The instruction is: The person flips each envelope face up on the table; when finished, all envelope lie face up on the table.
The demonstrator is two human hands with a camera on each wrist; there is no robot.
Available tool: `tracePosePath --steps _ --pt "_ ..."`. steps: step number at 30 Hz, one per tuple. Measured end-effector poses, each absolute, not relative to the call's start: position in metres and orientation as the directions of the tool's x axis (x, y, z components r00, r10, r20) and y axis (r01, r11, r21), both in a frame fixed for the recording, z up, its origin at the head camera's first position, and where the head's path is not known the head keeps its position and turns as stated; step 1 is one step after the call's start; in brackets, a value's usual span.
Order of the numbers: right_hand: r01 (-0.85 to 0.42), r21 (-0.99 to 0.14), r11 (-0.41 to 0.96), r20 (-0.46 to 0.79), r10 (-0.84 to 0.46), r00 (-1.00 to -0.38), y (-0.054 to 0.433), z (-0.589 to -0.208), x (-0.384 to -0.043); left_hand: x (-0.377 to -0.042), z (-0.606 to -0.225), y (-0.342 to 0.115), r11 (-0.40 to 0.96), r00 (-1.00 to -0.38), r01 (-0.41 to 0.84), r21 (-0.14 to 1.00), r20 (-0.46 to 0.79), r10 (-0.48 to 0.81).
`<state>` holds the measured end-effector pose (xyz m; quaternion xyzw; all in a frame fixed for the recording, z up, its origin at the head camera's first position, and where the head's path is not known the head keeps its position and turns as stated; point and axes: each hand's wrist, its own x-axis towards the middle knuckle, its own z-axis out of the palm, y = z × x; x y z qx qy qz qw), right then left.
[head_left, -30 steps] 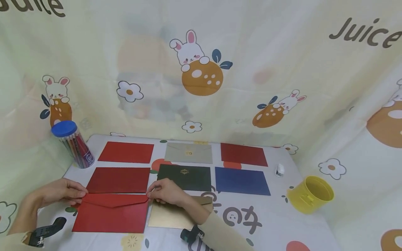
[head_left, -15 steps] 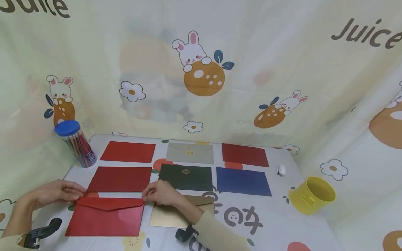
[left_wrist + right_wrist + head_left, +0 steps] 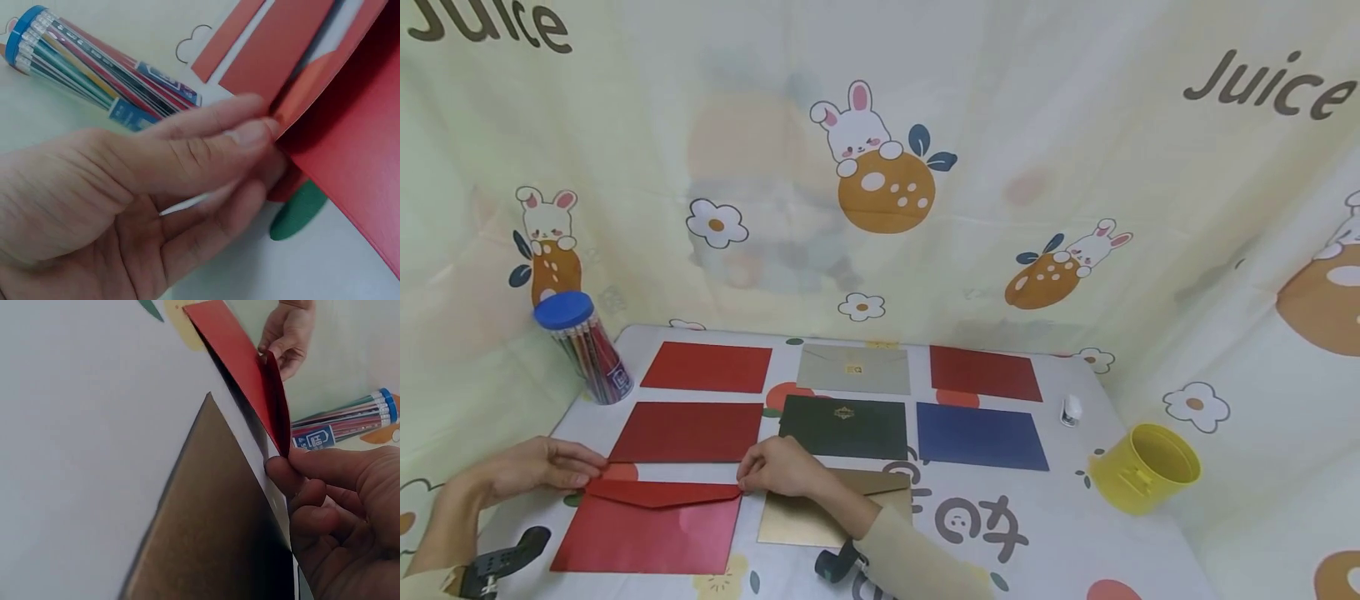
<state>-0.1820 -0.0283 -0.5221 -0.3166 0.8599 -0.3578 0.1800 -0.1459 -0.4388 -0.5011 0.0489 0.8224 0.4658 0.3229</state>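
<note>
A bright red envelope [image 3: 647, 533] with its pointed flap on the upper side lies at the near left of the table. My left hand [image 3: 531, 471] pinches its far left corner between thumb and fingers, seen close up in the left wrist view. At the far right corner my right hand [image 3: 781, 467] pinches the envelope with thumb and forefinger. In the right wrist view the envelope's flap edge stands raised off the table. A gold envelope [image 3: 808, 521] lies under my right wrist, partly hidden by the forearm. Beyond the held envelope is a dark red envelope [image 3: 688, 432].
Other envelopes lie in rows: green [image 3: 846, 429], blue [image 3: 981, 437], grey [image 3: 853, 369], red [image 3: 707, 367] and dark red [image 3: 985, 372]. A blue-lidded jar of pencils [image 3: 591, 354] stands at the left. A yellow bucket [image 3: 1120, 475] and small white object [image 3: 1071, 409] are at the right.
Both hands have drawn the bright red envelope towards me and slightly left. The gap between it and the dark red envelope has widened. The head view has shifted slightly.
</note>
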Motion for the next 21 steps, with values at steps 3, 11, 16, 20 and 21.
tracePosePath --steps 3,11,16,20,21 --pt "-0.441 -0.71 0.549 -0.074 -0.681 -0.729 -0.029 -0.521 -0.183 -0.148 -0.498 -0.437 0.588 -0.78 -0.214 0.78 -0.499 0.378" --pt "-0.417 -0.73 0.541 -0.098 -0.687 -0.72 -0.028 -0.521 -0.185 -0.152 -0.494 -0.434 0.629 -0.789 -0.26 0.732 -0.537 0.299" --pt "-0.307 -0.808 0.503 -0.1 -0.63 -0.77 -0.024 -0.518 -0.195 -0.154 -0.495 -0.433 0.686 -0.865 -0.204 0.699 -0.457 0.208" --pt "-0.191 -0.857 0.479 -0.115 -0.538 -0.835 -0.022 -0.514 -0.203 -0.156 -0.496 -0.426 0.683 -0.902 -0.173 0.71 -0.393 0.18" --pt "-0.17 -0.861 0.48 -0.124 -0.521 -0.844 -0.022 -0.513 -0.204 -0.156 -0.496 -0.424 0.68 -0.904 -0.171 0.713 -0.388 0.179"
